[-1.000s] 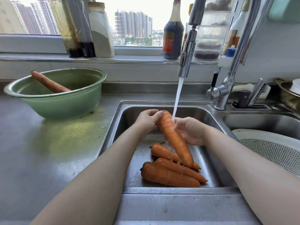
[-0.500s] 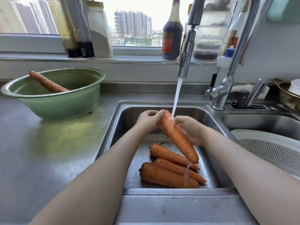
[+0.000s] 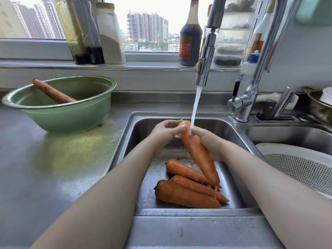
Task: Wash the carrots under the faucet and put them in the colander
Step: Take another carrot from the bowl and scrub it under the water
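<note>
Head view has your left hand point(image 3: 164, 133) and right hand point(image 3: 209, 143) both curled round the carrot point(image 3: 199, 155) under the faucet point(image 3: 204, 69) stream over the sink point(image 3: 240, 146); wet, it could slip.

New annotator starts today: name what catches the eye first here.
The left hand and right hand grip one carrot, tilted, under the faucet's running water above the sink. Three more carrots lie on the sink floor below it; another carrot leans in the green bowl at left.
</note>
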The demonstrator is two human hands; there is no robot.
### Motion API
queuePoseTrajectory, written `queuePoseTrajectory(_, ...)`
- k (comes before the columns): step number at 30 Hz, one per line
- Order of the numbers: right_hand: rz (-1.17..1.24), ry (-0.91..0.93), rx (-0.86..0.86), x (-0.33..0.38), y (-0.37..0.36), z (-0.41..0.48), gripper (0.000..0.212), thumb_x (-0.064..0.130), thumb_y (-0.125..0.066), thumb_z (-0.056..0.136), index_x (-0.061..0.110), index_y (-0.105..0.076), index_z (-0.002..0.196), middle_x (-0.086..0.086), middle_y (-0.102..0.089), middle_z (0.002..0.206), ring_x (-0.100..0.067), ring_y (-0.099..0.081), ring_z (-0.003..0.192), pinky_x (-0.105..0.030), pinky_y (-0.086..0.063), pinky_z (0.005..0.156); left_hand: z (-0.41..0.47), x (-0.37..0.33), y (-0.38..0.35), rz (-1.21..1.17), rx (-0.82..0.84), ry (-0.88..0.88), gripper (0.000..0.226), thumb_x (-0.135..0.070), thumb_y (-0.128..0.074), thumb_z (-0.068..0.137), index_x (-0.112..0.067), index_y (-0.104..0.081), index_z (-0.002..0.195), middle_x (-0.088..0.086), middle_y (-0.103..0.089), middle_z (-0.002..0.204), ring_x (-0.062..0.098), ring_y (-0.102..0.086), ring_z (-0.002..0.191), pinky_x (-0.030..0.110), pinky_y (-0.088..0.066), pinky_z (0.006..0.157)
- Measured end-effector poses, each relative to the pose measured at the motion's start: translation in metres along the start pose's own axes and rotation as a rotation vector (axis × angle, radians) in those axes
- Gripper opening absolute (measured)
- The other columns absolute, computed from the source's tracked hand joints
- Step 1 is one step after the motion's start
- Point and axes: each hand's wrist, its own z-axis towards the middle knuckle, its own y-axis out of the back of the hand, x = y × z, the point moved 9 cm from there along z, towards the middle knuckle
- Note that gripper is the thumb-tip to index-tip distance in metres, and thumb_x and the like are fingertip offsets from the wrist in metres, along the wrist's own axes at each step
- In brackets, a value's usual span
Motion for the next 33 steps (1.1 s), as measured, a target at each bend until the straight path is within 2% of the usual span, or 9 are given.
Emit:
queuePoseTrajectory(5,0.003,-0.041,-0.033,-0.005,0.005,0.000,0.074,0.062,-0.061,0.077,0.012,-0.060,0.133,-0.018,-0.067,0.103,-0.031,-0.066,0.083,-0.043,-0.058,0.068,-0.002,0.001,0.003,0.002,0.000,0.019,0.048,-0.044,-0.081,0.086,-0.026,-0.064,0.127,0.002,-0.071,0.120,0.020,-0.065,0.111,0.029,-0.047,0.078)
queuePoseTrajectory(8,0.015,-0.041,-0.029,-0.006,0.005,0.000,0.059,0.051,-0.054,0.090,0.007,-0.064,0.128,-0.014,-0.069,0.088,-0.027,-0.065,0.073,-0.041,-0.057,0.068,-0.004,0.003,0.001,0.002,-0.005,0.040,0.052,-0.043,-0.081,0.087,-0.023,-0.063,0.131,0.003,-0.071,0.123,0.020,-0.066,0.111,0.029,-0.047,0.078)
queuePoseTrajectory(12,0.017,-0.031,-0.032,-0.006,0.005,0.000,0.054,0.046,-0.058,0.093,0.008,-0.060,0.131,-0.018,-0.069,0.094,-0.029,-0.069,0.075,-0.045,-0.058,0.070,-0.004,0.004,0.001,0.011,-0.014,0.051,0.050,-0.043,-0.079,0.089,-0.024,-0.062,0.132,0.003,-0.070,0.122,0.019,-0.064,0.112,0.028,-0.046,0.076)
queuePoseTrajectory(16,0.033,-0.018,0.029,-0.001,-0.002,-0.005,0.052,0.030,-0.058,0.081,0.003,-0.063,0.125,-0.018,-0.067,0.098,-0.029,-0.065,0.084,-0.041,-0.057,0.073,-0.004,0.005,0.002,-0.001,-0.018,0.061,0.048,-0.041,-0.076,0.093,-0.022,-0.060,0.135,0.002,-0.071,0.120,0.018,-0.067,0.109,0.036,-0.052,0.093)
queuePoseTrajectory(18,0.062,-0.002,0.038,0.001,-0.002,-0.004,0.055,0.029,-0.062,0.083,0.004,-0.062,0.132,-0.017,-0.070,0.105,-0.029,-0.067,0.090,-0.041,-0.056,0.075,-0.003,0.007,-0.002,-0.033,0.022,0.081,0.055,-0.035,-0.077,0.092,-0.020,-0.054,0.140,0.005,-0.069,0.124,0.023,-0.070,0.110,0.044,-0.055,0.101)
queuePoseTrajectory(22,0.011,0.005,-0.069,-0.001,0.006,-0.001,0.040,0.037,-0.053,0.106,0.006,-0.063,0.130,-0.022,-0.076,0.105,-0.034,-0.075,0.093,-0.042,-0.061,0.072,-0.005,0.008,-0.016,-0.111,0.118,0.119,0.049,-0.024,-0.074,0.095,-0.017,-0.052,0.139,0.016,-0.068,0.125,0.031,-0.074,0.106,0.045,-0.063,0.091)
queuePoseTrajectory(27,0.030,0.038,-0.205,0.000,0.018,0.005,0.032,0.030,-0.056,0.106,0.004,-0.068,0.121,-0.030,-0.074,0.110,-0.045,-0.074,0.101,-0.058,-0.061,0.089,-0.003,0.006,-0.010,-0.082,-0.018,0.097,0.045,-0.034,-0.071,0.097,-0.013,-0.061,0.135,0.012,-0.073,0.117,0.030,-0.072,0.104,0.045,-0.063,0.088)
queuePoseTrajectory(31,-0.066,0.158,-0.343,0.014,0.023,0.002,0.016,0.010,-0.064,0.101,0.008,-0.079,0.103,-0.017,-0.078,0.088,-0.024,-0.072,0.071,-0.035,-0.061,0.062,-0.002,0.004,0.002,-0.288,-0.154,0.125,0.044,-0.031,-0.072,0.098,-0.015,-0.057,0.136,0.015,-0.067,0.123,0.031,-0.071,0.099,0.050,-0.064,0.082)
queuePoseTrajectory(33,-0.062,0.198,-0.388,0.018,0.028,-0.001,0.008,0.008,-0.073,0.095,0.010,-0.079,0.100,-0.013,-0.080,0.089,-0.023,-0.074,0.073,-0.035,-0.059,0.062,-0.001,0.007,0.013,-0.353,-0.227,0.127,0.050,-0.029,-0.072,0.098,-0.014,-0.052,0.141,0.015,-0.063,0.128,0.029,-0.067,0.103,0.050,-0.063,0.085)
